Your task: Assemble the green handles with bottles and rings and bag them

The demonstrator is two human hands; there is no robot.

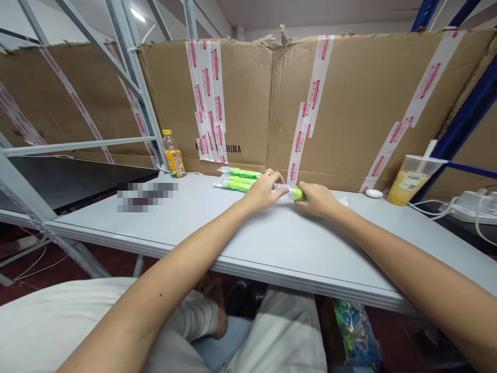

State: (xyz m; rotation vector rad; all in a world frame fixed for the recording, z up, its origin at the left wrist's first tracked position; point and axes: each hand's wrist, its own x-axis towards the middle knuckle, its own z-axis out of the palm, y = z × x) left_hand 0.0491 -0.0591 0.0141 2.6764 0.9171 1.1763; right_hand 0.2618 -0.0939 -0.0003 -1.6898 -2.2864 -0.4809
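Note:
A bright green, slim item in a clear plastic wrapper [296, 193] lies between my two hands, low over the table at the cardboard. My right hand [317, 199] is closed round its right end. The fingers of my left hand [267, 190] pinch the clear wrapper at its left end. Left of that, next to my left hand, a wrapped green item [239, 184] and another one behind it [243, 172] lie side by side on the white table [272, 233]. What kind of item they are, I cannot make out.
Tall cardboard [240, 103] stands along the table's back edge. A juice bottle [174, 160] stands at the back left. On the right are a drink cup with a straw [407, 184], a small white case [374, 194] and a power strip with cables [476, 204]. Metal posts flank the table.

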